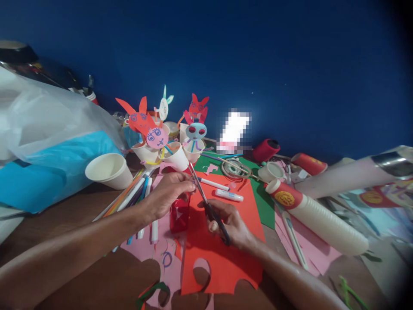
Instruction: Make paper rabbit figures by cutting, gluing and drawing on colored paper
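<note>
My right hand (227,219) grips black-handled scissors (204,191), their metal blades pointing up and away. The blades pass close beside the fingertips of my left hand (176,189), which are pinched together. Something small sits in that pinch, mostly hidden by the fingers, and I cannot make it out. Below both hands lies a red paper sheet (222,262) with rounded cutouts along its near edge. A shiny red box (179,215) stands under my left hand. Two white markers, one capped marker (229,195) among them, rest on the red sheet.
Paper cups with animal faces (157,137) stand ahead. A single white cup (109,170) and several markers (142,200) are at left, beside a plastic bag (61,103). Stacked cups (322,219), a wire coil (236,168) and pink paper (319,258) lie to the right.
</note>
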`<state>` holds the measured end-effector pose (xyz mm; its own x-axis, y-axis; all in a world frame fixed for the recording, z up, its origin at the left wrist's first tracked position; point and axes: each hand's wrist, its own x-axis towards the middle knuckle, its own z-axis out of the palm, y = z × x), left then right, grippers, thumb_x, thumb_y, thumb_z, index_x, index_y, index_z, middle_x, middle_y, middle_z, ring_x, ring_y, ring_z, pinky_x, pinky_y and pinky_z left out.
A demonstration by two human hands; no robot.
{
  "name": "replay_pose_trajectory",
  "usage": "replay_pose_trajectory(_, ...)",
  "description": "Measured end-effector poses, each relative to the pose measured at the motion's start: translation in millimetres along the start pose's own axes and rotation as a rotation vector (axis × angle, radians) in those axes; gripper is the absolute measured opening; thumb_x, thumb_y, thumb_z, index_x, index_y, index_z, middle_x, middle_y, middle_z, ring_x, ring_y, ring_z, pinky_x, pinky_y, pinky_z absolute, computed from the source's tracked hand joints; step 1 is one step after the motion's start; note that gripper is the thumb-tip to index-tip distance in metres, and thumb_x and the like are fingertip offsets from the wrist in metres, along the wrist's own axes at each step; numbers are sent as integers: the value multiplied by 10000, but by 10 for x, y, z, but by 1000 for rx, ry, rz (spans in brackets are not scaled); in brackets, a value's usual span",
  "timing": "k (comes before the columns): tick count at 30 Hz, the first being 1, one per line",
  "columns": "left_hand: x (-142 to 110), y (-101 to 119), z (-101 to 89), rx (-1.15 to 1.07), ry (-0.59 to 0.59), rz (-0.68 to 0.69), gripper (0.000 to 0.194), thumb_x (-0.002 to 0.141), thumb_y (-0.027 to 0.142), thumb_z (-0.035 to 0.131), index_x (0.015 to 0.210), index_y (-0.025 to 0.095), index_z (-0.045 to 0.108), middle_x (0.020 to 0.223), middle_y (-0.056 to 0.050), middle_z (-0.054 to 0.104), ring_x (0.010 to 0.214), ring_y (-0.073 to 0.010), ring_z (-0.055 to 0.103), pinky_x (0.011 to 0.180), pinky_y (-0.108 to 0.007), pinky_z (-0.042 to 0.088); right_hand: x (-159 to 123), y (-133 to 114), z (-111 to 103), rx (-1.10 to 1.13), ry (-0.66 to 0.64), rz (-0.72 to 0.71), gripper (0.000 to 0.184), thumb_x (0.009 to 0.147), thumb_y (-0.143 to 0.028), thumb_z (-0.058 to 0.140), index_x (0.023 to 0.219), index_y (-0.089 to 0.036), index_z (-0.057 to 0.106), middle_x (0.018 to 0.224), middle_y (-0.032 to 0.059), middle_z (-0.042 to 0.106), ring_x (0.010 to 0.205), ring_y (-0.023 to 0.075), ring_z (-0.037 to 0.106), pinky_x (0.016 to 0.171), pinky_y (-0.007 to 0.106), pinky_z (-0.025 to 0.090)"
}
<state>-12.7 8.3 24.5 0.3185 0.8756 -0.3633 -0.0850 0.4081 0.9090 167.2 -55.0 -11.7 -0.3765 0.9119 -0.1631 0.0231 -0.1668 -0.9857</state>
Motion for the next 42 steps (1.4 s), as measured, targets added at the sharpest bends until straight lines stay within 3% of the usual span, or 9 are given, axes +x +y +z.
replay_pose_trajectory(14,18,9,-30,54,-7,51,52,636,196,585,632,145,573,593,12,582,505,-84,493,509,-221,357,-5,-75,18,-3,3,51,359,641,-205,650,986,-136,581,568,-44,514,459,74,440,452,211,352)
replay_pose_trajectory(25,4,63,14,153,31,44,53,613,187,593,604,140,570,536,19,555,470,-76,443,476,-218,329,10,-85,-2,-94,-23,-33,564,656,-534,639,1037,-127,550,620,-12,516,541,102,454,505,233,360)
replay_pose_trajectory(42,30,45,-35,133,-19,40,47,624,189,587,622,148,564,591,4,586,487,-81,470,498,-223,360,4,-52,-20,-47,11,29,524,640,-441,679,1037,-118,566,549,-41,507,448,76,448,434,208,345)
